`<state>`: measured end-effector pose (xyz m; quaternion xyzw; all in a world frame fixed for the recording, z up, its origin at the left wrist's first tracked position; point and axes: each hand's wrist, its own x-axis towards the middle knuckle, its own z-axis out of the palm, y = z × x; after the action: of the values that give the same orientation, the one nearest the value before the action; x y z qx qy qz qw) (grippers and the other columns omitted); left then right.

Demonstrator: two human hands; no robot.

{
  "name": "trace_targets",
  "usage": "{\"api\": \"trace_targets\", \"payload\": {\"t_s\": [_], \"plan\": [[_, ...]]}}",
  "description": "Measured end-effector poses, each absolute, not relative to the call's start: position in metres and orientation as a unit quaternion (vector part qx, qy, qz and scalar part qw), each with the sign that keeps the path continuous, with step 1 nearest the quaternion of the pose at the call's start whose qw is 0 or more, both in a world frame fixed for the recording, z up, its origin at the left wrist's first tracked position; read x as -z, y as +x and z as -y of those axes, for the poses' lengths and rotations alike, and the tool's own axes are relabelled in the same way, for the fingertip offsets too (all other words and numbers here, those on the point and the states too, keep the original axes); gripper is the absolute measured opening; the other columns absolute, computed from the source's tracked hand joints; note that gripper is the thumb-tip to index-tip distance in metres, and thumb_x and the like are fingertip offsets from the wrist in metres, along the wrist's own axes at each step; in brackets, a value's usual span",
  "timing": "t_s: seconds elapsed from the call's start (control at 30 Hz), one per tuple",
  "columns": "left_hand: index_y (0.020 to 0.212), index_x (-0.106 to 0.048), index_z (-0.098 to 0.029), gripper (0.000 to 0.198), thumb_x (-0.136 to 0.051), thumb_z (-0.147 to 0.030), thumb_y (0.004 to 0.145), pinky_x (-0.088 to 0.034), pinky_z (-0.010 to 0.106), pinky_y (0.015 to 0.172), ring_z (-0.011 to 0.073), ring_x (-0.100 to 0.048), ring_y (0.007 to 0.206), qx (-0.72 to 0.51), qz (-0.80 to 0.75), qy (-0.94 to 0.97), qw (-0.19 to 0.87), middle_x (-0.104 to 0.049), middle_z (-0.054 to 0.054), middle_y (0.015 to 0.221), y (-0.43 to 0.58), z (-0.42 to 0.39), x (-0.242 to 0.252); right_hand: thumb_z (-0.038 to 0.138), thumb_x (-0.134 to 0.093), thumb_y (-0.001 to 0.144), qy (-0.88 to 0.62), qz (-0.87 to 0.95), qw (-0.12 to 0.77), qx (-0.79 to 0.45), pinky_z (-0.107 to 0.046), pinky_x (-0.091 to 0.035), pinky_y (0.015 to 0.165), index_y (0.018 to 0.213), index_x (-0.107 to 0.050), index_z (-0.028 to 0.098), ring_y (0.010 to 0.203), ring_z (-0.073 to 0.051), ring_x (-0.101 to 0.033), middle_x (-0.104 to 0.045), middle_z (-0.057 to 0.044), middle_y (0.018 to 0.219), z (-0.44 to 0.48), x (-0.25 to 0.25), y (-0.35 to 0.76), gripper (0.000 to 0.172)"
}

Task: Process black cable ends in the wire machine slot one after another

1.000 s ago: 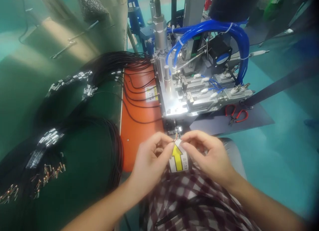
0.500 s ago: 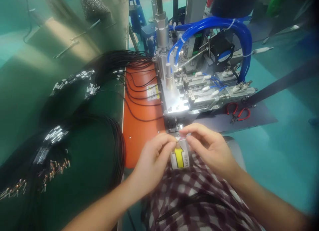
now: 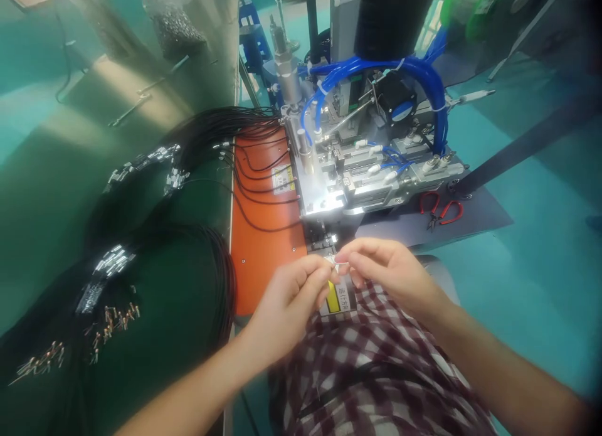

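My left hand (image 3: 294, 298) is closed in a pinch, thumb against forefinger, just in front of the machine's near end. What sits between those fingertips is too small to make out. Facing it, my right hand (image 3: 390, 266) pinches a thin whitish strand (image 3: 340, 263) that spans the narrow gap between the hands. Below the fingertips, a white label with a yellow arrow (image 3: 333, 297) is partly covered by my left fingers. Right behind the hands is the metal machine (image 3: 324, 201), with several black cables (image 3: 263, 188) running into its left side over an orange plate (image 3: 263, 279).
Bundles of black cable (image 3: 214, 248) with metal-tipped ends (image 3: 113, 257) lie on the green table (image 3: 179, 310) at left. Red-handled pliers (image 3: 439, 213) rest on a grey surface at right. Blue hoses (image 3: 437, 97) arch over the machine; a green-rimmed spool (image 3: 465, 9) stands behind.
My right thumb and forefinger have closed together and come nearer my left fingertips. The view has shifted, bringing the green-rimmed spool further into sight.
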<state>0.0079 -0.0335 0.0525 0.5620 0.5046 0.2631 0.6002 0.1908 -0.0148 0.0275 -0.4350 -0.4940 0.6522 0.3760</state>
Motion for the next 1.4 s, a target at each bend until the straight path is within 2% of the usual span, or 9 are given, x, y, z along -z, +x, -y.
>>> {"api": "trace_targets", "payload": {"t_s": [0.13,0.23,0.4,0.53,0.77,0.97,1.17,1.4], "plan": [[0.075,-0.058,-0.017,0.024,-0.052,-0.033,0.092,-0.033,0.021,0.05,0.0087,-0.041,0.056,-0.283,-0.522,0.591,0.546,-0.049,-0.003,0.063,0.01,0.037,-0.053,0.039,-0.056,0.09,-0.422,0.475,0.389,-0.667,-0.025,-0.049,0.061,0.086,-0.071,0.017,0.056,-0.01,-0.055,-0.068,-0.001,0.073,0.018,-0.024,0.194,0.027],[0.077,-0.06,-0.017,0.02,-0.056,-0.031,0.09,-0.037,0.022,0.055,0.01,-0.047,0.059,-0.288,-0.536,0.612,0.505,-0.054,-0.002,0.066,0.01,0.041,-0.052,0.038,-0.057,0.089,-0.425,0.469,0.403,-0.661,-0.025,-0.049,0.061,0.084,-0.07,0.017,0.056,-0.01,-0.054,-0.067,-0.002,0.073,0.021,-0.026,0.196,0.025],[0.076,-0.058,-0.018,0.019,-0.057,-0.03,0.09,-0.038,0.022,0.055,0.0096,-0.048,0.059,-0.289,-0.547,0.632,0.467,-0.055,-0.003,0.065,0.01,0.047,-0.049,0.03,-0.065,0.083,-0.464,0.458,0.418,-0.633,-0.022,-0.046,0.056,0.077,-0.067,0.018,0.056,-0.01,-0.052,-0.062,0.001,0.066,0.026,-0.034,0.192,0.014],[0.074,-0.057,-0.017,0.019,-0.057,-0.028,0.09,-0.038,0.02,0.055,0.0088,-0.047,0.058,-0.292,-0.554,0.633,0.455,-0.053,-0.003,0.064,0.01,0.047,-0.046,0.025,-0.069,0.077,-0.473,0.446,0.409,-0.641,-0.021,-0.04,0.05,0.071,-0.063,0.016,0.054,-0.008,-0.048,-0.058,0.002,0.063,0.025,-0.038,0.185,0.012],[0.084,-0.062,-0.018,0.018,-0.052,-0.03,0.094,-0.036,0.017,0.05,0.0065,-0.046,0.054,-0.317,-0.537,0.567,0.539,-0.055,-0.003,0.065,0.009,0.043,-0.039,0.022,-0.062,0.078,-0.469,0.417,0.382,-0.678,-0.02,-0.033,0.045,0.062,-0.056,0.016,0.045,-0.006,-0.038,-0.046,0.008,0.047,0.017,-0.035,0.173,0.018],[0.088,-0.061,-0.02,0.007,-0.064,-0.026,0.086,-0.043,0.017,0.056,0.0075,-0.052,0.062,-0.343,-0.551,0.547,0.529,-0.059,-0.002,0.076,0.008,0.039,-0.037,0.025,-0.064,0.08,-0.489,0.433,0.39,-0.649,-0.019,-0.032,0.043,0.066,-0.056,0.016,0.044,-0.006,-0.037,-0.045,0.008,0.048,0.018,-0.032,0.171,0.018],[0.085,-0.061,-0.018,0.012,-0.057,-0.027,0.09,-0.037,0.017,0.044,0.0047,-0.046,0.044,-0.343,-0.557,0.524,0.546,-0.06,-0.003,0.066,0.006,0.035,-0.041,0.024,-0.058,0.086,-0.503,0.472,0.434,-0.579,-0.019,-0.036,0.044,0.083,-0.064,0.017,0.048,-0.008,-0.043,-0.047,0.007,0.052,0.01,-0.029,0.178,0.01],[0.085,-0.062,-0.019,0.009,-0.058,-0.025,0.09,-0.041,0.017,0.047,0.0046,-0.048,0.046,-0.345,-0.55,0.538,0.537,-0.062,-0.004,0.066,0.004,0.034,-0.038,0.024,-0.059,0.086,-0.482,0.495,0.342,-0.637,-0.019,-0.039,0.047,0.076,-0.067,0.014,0.051,-0.008,-0.046,-0.051,0.004,0.055,0.004,-0.035,0.181,0.017]]}}
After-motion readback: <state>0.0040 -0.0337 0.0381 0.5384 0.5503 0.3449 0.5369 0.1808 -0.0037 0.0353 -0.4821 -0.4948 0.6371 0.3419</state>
